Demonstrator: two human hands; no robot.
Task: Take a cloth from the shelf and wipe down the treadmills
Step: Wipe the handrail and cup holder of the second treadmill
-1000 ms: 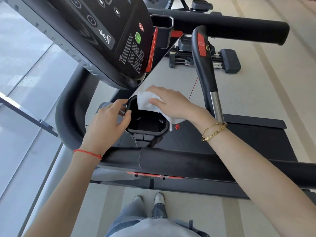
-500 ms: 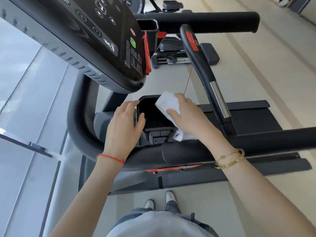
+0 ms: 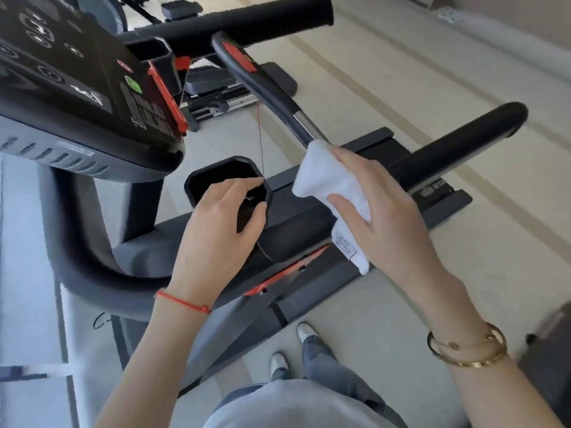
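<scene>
The right hand had moved the cloth out of the cup holder and up to the bar just above it. Its fingers were wrapped around the white cloth, which touched the bar's shiny end. The left hand rested loosely on the cup holder's rim, holding nothing, beside a thin red cord.

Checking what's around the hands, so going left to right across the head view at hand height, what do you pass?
Curved grey upright → left hand on the black cup holder → white cloth → right hand holding it → padded black handrail.
</scene>
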